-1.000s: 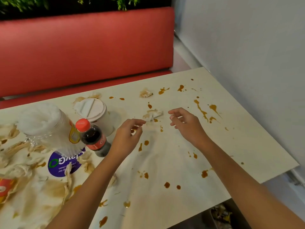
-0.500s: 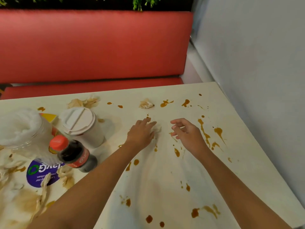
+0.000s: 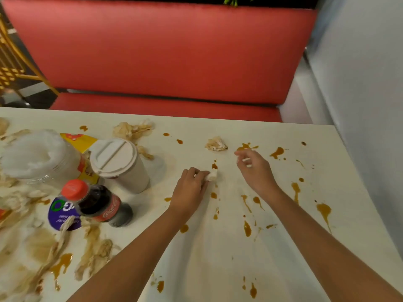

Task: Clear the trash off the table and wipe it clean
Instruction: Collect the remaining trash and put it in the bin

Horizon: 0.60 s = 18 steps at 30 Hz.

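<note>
The cream table (image 3: 218,253) is spattered with brown sauce. My left hand (image 3: 192,186) grips a small crumpled white tissue (image 3: 212,175) at the table's middle. My right hand (image 3: 254,168) hovers just right of it, fingers curled, pinching a small white scrap. A stained tissue wad (image 3: 216,144) lies a little beyond both hands. More soiled tissues (image 3: 130,129) sit further left, near the far edge.
A lidded white paper cup (image 3: 118,164), a cola bottle (image 3: 96,202) lying on its side, a clear plastic jar (image 3: 37,158) and a purple round label (image 3: 63,214) crowd the left. Soaked napkins (image 3: 54,251) cover the near left. A red bench (image 3: 163,62) and grey wall (image 3: 366,83) bound the table.
My left hand closed on the tissue that lay between the hands. My right hand moved away toward the far wad. The camera has leaned forward over the table.
</note>
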Tool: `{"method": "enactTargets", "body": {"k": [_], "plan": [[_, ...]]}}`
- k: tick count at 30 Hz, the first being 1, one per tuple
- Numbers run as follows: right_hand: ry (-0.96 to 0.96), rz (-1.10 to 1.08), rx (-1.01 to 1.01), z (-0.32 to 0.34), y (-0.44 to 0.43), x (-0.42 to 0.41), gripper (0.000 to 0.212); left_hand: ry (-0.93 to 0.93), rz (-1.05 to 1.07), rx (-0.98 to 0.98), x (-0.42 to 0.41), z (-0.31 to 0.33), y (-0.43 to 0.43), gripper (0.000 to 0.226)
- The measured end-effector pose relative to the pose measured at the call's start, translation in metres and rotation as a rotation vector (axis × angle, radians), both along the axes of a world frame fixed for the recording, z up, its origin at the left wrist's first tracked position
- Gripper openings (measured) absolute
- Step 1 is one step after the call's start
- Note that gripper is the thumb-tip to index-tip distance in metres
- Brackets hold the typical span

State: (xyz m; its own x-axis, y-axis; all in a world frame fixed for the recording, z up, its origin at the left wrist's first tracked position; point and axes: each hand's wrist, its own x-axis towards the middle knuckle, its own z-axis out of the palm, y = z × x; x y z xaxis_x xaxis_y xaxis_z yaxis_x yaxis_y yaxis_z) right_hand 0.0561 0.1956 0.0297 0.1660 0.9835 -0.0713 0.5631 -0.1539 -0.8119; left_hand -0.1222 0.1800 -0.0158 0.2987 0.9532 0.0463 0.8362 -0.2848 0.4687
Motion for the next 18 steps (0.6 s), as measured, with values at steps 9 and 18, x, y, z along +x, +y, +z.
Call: {"method": "enactTargets", "body": {"k": [9,18], "plan": [[-0.383,0.25,-0.022,-0.019,0.082,-0.037,0.047,-0.07,0.088,0.013,-0.032,0.021,-0.018,0.035],[-0.361,0.201,0.051,-0.052,0.051,-0.053,0.031,-0.15,0.081,0.034,-0.052,0.028,-0.063,0.035]]}}
